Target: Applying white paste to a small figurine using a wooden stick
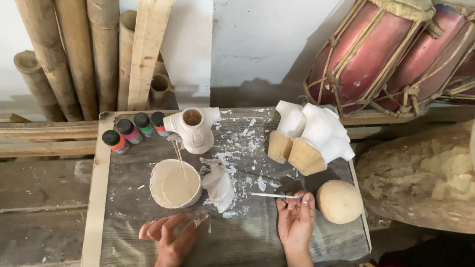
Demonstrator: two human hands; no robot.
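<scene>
My right hand [296, 216] rests on the grey wooden board [121, 233] and grips a thin paintbrush [274, 196] that points left, level with the board. My left hand [172, 235] hovers near the front edge with fingers spread, holding nothing, white paint on the fingertips. Just beyond my left hand stands a round cup of cream paint [174, 184] with a stick in it. A crumpled white rag [219, 186] lies beside the cup. A white-painted figure with a hollow top [194, 128] lies behind the cup.
Several small paint bottles [132, 130] line the board's far left. Two white torso-shaped pieces [310, 138] and a round tan ball [339, 201] sit at the right. Bamboo poles [77, 34], red drums [376, 48] and a carved log [438, 178] surround the board.
</scene>
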